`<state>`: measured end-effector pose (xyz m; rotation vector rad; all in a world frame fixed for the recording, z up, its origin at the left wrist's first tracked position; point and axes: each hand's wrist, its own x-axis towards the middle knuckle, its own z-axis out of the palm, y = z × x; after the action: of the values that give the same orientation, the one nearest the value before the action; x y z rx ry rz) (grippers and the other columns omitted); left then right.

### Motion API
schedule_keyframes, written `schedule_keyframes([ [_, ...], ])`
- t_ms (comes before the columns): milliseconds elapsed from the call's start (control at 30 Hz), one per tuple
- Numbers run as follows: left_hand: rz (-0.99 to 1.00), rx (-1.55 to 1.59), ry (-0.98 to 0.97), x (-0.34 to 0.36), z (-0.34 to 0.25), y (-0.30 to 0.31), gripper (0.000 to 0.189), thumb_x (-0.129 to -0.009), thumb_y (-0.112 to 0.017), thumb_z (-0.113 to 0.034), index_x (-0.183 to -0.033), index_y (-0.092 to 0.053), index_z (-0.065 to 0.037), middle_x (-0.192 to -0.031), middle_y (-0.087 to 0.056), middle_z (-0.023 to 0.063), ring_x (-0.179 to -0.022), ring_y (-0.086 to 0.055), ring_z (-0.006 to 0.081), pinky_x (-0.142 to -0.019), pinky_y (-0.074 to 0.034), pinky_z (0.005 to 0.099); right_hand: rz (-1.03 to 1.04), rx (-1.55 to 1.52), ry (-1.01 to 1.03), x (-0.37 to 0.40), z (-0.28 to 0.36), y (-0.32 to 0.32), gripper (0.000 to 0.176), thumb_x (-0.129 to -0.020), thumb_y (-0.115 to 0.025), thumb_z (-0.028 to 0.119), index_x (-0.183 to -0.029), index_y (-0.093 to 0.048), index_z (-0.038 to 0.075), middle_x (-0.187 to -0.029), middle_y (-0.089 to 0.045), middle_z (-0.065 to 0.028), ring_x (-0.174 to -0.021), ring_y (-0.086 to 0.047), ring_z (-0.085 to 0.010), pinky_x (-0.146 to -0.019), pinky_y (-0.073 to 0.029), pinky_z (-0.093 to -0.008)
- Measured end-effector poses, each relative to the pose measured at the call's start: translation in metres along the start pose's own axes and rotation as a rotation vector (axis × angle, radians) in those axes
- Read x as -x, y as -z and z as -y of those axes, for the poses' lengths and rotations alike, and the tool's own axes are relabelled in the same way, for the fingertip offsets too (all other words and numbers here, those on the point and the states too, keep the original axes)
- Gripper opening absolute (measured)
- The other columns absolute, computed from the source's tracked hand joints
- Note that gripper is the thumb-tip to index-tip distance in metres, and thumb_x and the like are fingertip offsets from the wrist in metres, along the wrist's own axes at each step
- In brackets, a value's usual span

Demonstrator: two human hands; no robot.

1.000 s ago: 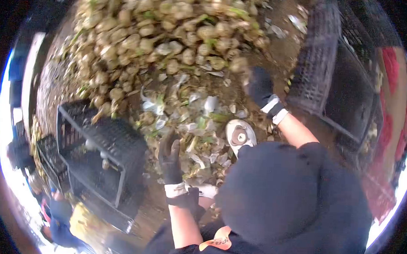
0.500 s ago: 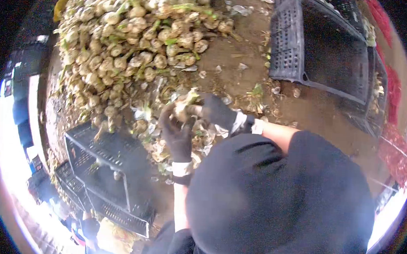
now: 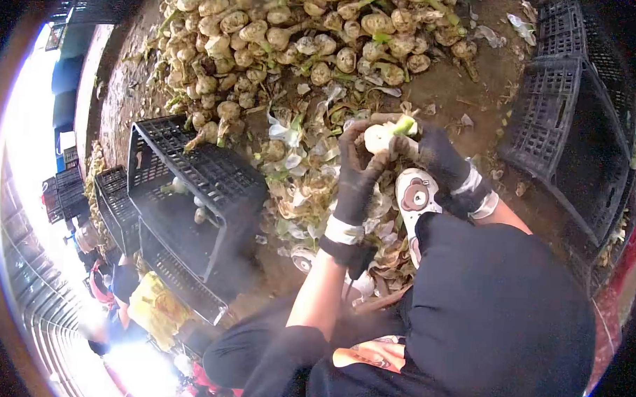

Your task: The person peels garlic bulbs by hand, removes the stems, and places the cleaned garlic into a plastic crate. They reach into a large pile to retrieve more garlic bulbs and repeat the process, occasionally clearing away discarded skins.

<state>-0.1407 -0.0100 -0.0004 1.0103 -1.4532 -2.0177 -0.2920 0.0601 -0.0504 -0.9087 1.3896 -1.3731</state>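
Observation:
A pale, peeled-looking garlic bulb (image 3: 378,139) with a short green stem sits between my two gloved hands. My left hand (image 3: 356,168) cups it from the left, the fingers curled around it and the thumb below. On the other side, my right hand (image 3: 435,153) has its fingertips at the bulb's stem side; part of those fingers is hidden. Both hands wear dark gloves with white bands at the wrists. Loose papery skins (image 3: 297,191) lie on the ground beneath them.
A large heap of soil-stained garlic bulbs (image 3: 267,39) spreads ahead. Black plastic crates stand at the left (image 3: 192,187) and right (image 3: 545,101), the left one with a few bulbs inside. My shoe (image 3: 415,195) is close under my hands. Another person (image 3: 119,289) is at the lower left.
My view has shifted, so the heap and crates appear displaced. The garlic bulb now shows a whiter surface and a clear green stem; both hands remain at it.

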Motion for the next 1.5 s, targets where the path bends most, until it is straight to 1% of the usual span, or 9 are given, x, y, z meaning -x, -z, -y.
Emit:
schedule_keyframes([
  [200, 0.005, 0.081, 0.153, -0.005, 0.008, 0.010, 0.040, -0.095, -0.055, -0.023, -0.128, -0.046, -0.002, -0.121, -0.057, 0.0115, -0.105, -0.059, 0.0198, -0.090, -0.051, 0.0333, 0.101, -0.141, -0.128, -0.004, -0.001, -0.005, 0.031, -0.093, -0.066, 0.027, -0.109, -0.065, 0.001, -0.100, -0.068, -0.0052, -0.089, -0.060, -0.0131, -0.081, -0.048, -0.0308],
  [300, 0.105, 0.867, 0.480, -0.007, 0.019, 0.027, 0.044, -0.087, -0.065, -0.009, -0.126, -0.046, 0.001, -0.119, -0.060, 0.0120, -0.107, -0.060, 0.0213, -0.089, -0.050, 0.0344, 0.065, 0.183, 0.009, 0.006, -0.030, 0.008, 0.027, -0.091, -0.067, 0.023, -0.109, -0.066, 0.003, -0.097, -0.069, -0.0088, -0.088, -0.062, -0.0158, -0.079, -0.049, -0.0316],
  [633, -0.178, -0.318, -0.202, -0.003, 0.029, 0.009, 0.044, -0.089, -0.071, -0.023, -0.121, -0.047, -0.004, -0.094, -0.062, 0.0089, -0.074, -0.060, 0.0141, -0.064, -0.050, 0.0258, -0.067, 0.683, 0.087, 0.016, -0.003, -0.013, 0.030, -0.076, -0.066, 0.014, -0.104, -0.068, 0.003, -0.097, -0.068, -0.0206, -0.087, -0.065, -0.0391, -0.078, -0.052, -0.0457],
  [700, -0.050, 0.307, 0.193, 0.002, 0.027, 0.025, 0.039, -0.092, -0.067, -0.029, -0.119, -0.052, -0.004, -0.096, -0.063, 0.0093, -0.071, -0.060, 0.0139, -0.073, -0.050, 0.0265, -0.085, 0.724, 0.235, 0.013, -0.020, -0.007, 0.039, -0.073, -0.067, 0.015, -0.110, -0.067, 0.004, -0.100, -0.068, -0.0195, -0.088, -0.065, -0.0378, -0.079, -0.052, -0.0452],
  [800, 0.126, 0.162, 0.298, -0.008, 0.057, 0.063, 0.046, -0.090, -0.069, -0.031, -0.122, -0.050, -0.004, -0.100, -0.063, 0.0105, -0.080, -0.062, 0.0161, -0.079, -0.050, 0.0279, -0.028, 0.814, 0.506, 0.002, -0.004, -0.002, 0.026, -0.068, -0.066, 0.009, -0.094, -0.066, 0.006, -0.079, -0.062, -0.0161, -0.070, -0.060, -0.0394, -0.060, -0.048, -0.0460],
  [1000, 0.049, -0.608, -0.214, 0.004, 0.017, 0.051, 0.059, -0.074, -0.084, -0.018, -0.122, -0.053, -0.004, -0.112, -0.061, 0.0093, -0.104, -0.059, 0.0186, -0.091, -0.048, 0.0313, 0.160, 0.913, 0.408, 0.017, 0.007, -0.007, 0.028, -0.070, -0.069, 0.013, -0.098, -0.067, 0.007, -0.083, -0.065, -0.0146, -0.074, -0.064, -0.0349, -0.063, -0.050, -0.0413],
  [1300, 0.170, -0.057, -0.014, 0.015, -0.006, 0.035, 0.066, -0.072, -0.081, -0.005, -0.130, -0.048, -0.006, -0.122, -0.058, 0.0101, -0.112, -0.057, 0.0184, -0.097, -0.046, 0.0332, -0.075, 0.815, 0.380, -0.003, -0.031, 0.032, 0.020, -0.079, -0.067, 0.009, -0.099, -0.067, 0.005, -0.086, -0.066, -0.0188, -0.080, -0.065, -0.0367, -0.070, -0.051, -0.0425],
  [1367, 0.147, 0.179, 0.213, 0.018, -0.009, 0.040, 0.067, -0.074, -0.079, -0.003, -0.131, -0.044, -0.006, -0.122, -0.056, 0.0110, -0.113, -0.056, 0.0188, -0.097, -0.047, 0.0333, 0.169, 1.161, -0.040, 0.000, -0.034, 0.042, 0.023, -0.082, -0.065, 0.012, -0.104, -0.066, 0.006, -0.090, -0.066, -0.0212, -0.082, -0.064, -0.0376, -0.072, -0.052, -0.0427],
  [1500, 0.103, -0.128, -0.063, 0.012, 0.009, 0.054, 0.060, -0.074, -0.075, 0.002, -0.127, -0.047, -0.004, -0.121, -0.057, 0.0092, -0.112, -0.056, 0.0187, -0.098, -0.045, 0.0317, -0.021, 0.910, 0.372, 0.009, -0.004, 0.025, 0.035, -0.085, -0.067, 0.023, -0.117, -0.064, 0.010, -0.087, -0.065, -0.0161, -0.077, -0.064, -0.0351, -0.066, -0.051, -0.0419],
])
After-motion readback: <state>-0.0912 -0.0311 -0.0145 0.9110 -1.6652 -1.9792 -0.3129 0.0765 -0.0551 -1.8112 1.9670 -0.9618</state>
